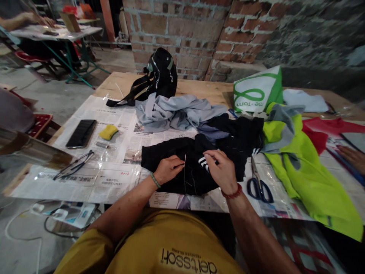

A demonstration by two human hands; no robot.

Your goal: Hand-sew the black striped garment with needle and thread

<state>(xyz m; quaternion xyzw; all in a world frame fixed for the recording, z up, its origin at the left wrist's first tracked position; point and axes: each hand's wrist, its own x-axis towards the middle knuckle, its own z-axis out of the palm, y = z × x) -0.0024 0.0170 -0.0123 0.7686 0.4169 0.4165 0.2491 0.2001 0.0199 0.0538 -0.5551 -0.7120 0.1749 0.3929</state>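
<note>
- The wooden table (205, 86) carries everything close at hand; its newspaper sheets (114, 123) lie under a clear, shiny film, probably to keep the surface clean.
- The yellow-green garment (322, 186) is heaped on the right and hangs over the near edge, perhaps just pushed out of the way.
- The black garment (168, 150) lies directly in front of the person, beneath both hands, presumably so the table takes its weight and leaves the fingers free.
- The grey cloth (179, 110) is bunched just beyond it, leaving the near strip to the black fabric.
- The right hand (222, 167) rests at the white stripes, fingers bent, seemingly steadying the fabric; whether its fingertips pinch anything, I cannot tell.
- The left hand (171, 167) pinches the needle between thumb and forefinger, near its lower part, which seems to suit fine control.
- The scissors (256, 176) lie beside the black garment, handles toward the person, likely for an easy reach.
- The spool (102, 145) lies on its side on the left, near the sponge (108, 131).
- The needle (185, 158) stands nearly upright, its tip clear of the fingers.
- Pale thread (184, 179) trails below it across the dark cloth, where the contrast makes it easy to see.
</note>
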